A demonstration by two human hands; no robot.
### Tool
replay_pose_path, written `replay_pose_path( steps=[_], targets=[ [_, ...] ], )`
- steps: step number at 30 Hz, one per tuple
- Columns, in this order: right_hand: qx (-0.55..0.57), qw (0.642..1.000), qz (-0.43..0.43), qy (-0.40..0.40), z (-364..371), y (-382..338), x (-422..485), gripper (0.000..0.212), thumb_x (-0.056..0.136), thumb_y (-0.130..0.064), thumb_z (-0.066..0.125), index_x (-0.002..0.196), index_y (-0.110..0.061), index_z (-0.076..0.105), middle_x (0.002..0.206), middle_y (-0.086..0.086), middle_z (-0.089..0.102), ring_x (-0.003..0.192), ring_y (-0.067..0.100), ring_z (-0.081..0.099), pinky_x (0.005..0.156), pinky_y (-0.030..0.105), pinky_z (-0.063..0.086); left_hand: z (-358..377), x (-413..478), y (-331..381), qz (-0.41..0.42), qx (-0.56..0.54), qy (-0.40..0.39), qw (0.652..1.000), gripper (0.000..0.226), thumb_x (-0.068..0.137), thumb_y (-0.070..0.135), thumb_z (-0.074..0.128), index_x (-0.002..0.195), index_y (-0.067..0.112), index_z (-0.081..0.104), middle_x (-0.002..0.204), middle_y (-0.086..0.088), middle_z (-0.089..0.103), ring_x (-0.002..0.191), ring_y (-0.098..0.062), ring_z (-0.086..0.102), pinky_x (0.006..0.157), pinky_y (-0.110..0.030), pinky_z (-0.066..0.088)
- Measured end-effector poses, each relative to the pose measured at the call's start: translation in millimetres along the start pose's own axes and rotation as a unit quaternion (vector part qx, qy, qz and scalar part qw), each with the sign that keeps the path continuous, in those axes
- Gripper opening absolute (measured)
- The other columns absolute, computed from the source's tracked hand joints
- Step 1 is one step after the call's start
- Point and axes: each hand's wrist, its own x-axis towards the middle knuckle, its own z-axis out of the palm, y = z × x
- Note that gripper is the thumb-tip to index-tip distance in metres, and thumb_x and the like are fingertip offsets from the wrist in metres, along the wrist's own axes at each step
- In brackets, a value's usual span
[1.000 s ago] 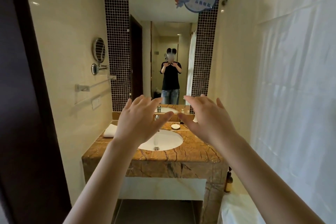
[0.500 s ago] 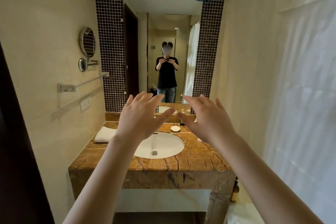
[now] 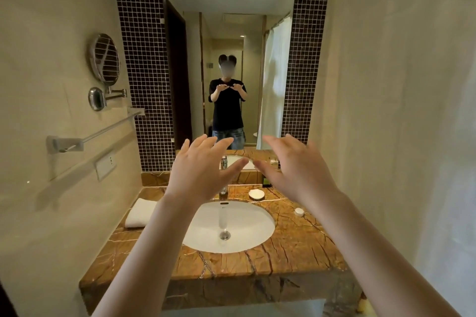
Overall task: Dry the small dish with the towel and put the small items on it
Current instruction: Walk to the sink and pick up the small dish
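Both bare forearms reach forward from the near edge, converging toward the middle. The left hand [image 3: 199, 175] and right hand [image 3: 296, 172] are raised side by side, backs toward the camera, fingers spread and loosely curved, thumbs pointing inward and nearly meeting. Neither holds anything.

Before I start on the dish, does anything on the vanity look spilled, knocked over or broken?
Nothing stands out. The folded towel lies flat left of the sink, the small dish sits level behind it, and a small white item rests on the counter. Both hands are empty.
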Motion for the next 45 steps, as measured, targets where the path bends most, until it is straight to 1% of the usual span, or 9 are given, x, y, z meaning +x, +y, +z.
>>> replay_pose_path(
  steps=[4,7,12,15,20,28,33,37,45],
  targets=[
    [0.007,1.0,0.003,0.0,27.8,12.0,32.2,0.069,0.085,-0.069,0.026,0.141,-0.029,0.034,0.138,-0.001,0.052,0.135,0.02,0.037,0.114,0.056,0.02,31.1,32.9,-22.0,0.006,0.008,-0.01,1.0,0.076,0.081,0.075,0.018,0.142,0.033,0.033,0.146,0.005,0.044,0.14,-0.017,0.031,0.116,-0.048,0.019],
    [0.004,1.0,0.004,-0.006,53.3,25.6,57.9,0.069,0.085,-0.069,0.024,0.141,-0.031,0.034,0.138,-0.003,0.051,0.136,0.019,0.036,0.114,0.055,0.017,57.9,59.4,-33.6,0.001,0.013,-0.011,1.0,0.074,0.083,0.074,0.019,0.142,0.033,0.033,0.144,0.005,0.046,0.138,-0.017,0.033,0.115,-0.048,0.02],
    [0.005,1.0,-0.007,-0.002,91.0,55.7,106.9,0.069,0.085,-0.069,0.023,0.142,-0.031,0.034,0.137,-0.003,0.052,0.135,0.019,0.038,0.114,0.056,0.019,95.5,105.0,-47.3,-0.012,0.006,0.003,1.0,0.075,0.082,0.075,0.017,0.142,0.033,0.034,0.145,0.003,0.045,0.139,-0.018,0.031,0.115,-0.047,0.016],
    [0.012,1.0,-0.015,-0.009,109.3,75.0,139.3,0.067,0.087,-0.067,0.025,0.143,-0.031,0.031,0.139,-0.003,0.05,0.138,0.019,0.034,0.114,0.055,0.017,114.0,134.9,-55.5,-0.025,0.008,0.002,1.0,0.073,0.083,0.074,0.021,0.141,0.033,0.034,0.145,0.003,0.045,0.139,-0.018,0.031,0.115,-0.047,0.016],
    [0.027,0.999,-0.026,-0.015,139.0,96.8,185.5,0.068,0.086,-0.067,0.025,0.142,-0.03,0.032,0.14,-0.004,0.049,0.136,0.018,0.036,0.114,0.055,0.018,143.0,179.4,-68.1,-0.044,0.019,0.009,0.999,0.073,0.083,0.074,0.02,0.141,0.033,0.035,0.145,0.003,0.045,0.139,-0.018,0.032,0.114,-0.047,0.017],
    [0.034,0.999,-0.026,-0.03,183.5,121.6,239.2,0.066,0.087,-0.066,0.028,0.142,-0.031,0.033,0.136,-0.004,0.051,0.133,0.018,0.039,0.114,0.055,0.017,188.4,231.0,-92.7,-0.055,0.017,-0.009,0.998,0.073,0.083,0.074,0.02,0.141,0.033,0.036,0.145,0.003,0.045,0.139,-0.018,0.032,0.114,-0.047,0.018],
    [0.032,0.999,-0.011,-0.031,213.3,131.2,272.1,0.066,0.087,-0.065,0.028,0.142,-0.03,0.033,0.137,-0.004,0.051,0.134,0.018,0.037,0.114,0.054,0.017,216.3,265.8,-113.2,-0.043,0.003,-0.015,0.999,0.07,0.084,0.071,0.024,0.141,0.033,0.037,0.145,0.002,0.045,0.139,-0.019,0.031,0.114,-0.047,0.018],
    [0.026,0.999,0.006,-0.029,234.7,138.6,299.7,0.064,0.087,-0.065,0.029,0.141,-0.03,0.033,0.138,-0.006,0.05,0.134,0.015,0.037,0.114,0.053,0.015,237.8,302.1,-131.3,-0.025,-0.012,-0.016,0.999,0.07,0.084,0.073,0.023,0.141,0.034,0.037,0.145,0.003,0.045,0.139,-0.018,0.031,0.114,-0.047,0.019],
    [0.013,0.999,0.052,-0.004,265.4,161.8,341.4,0.063,0.088,-0.063,0.031,0.141,-0.028,0.036,0.137,-0.004,0.052,0.136,0.019,0.035,0.113,0.05,0.019,284.9,365.2,-148.1,0.016,-0.041,-0.026,0.999,0.079,0.078,0.077,0.013,0.142,0.035,0.035,0.147,0.004,0.043,0.14,-0.018,0.03,0.114,-0.046,0.018]
  ],
)
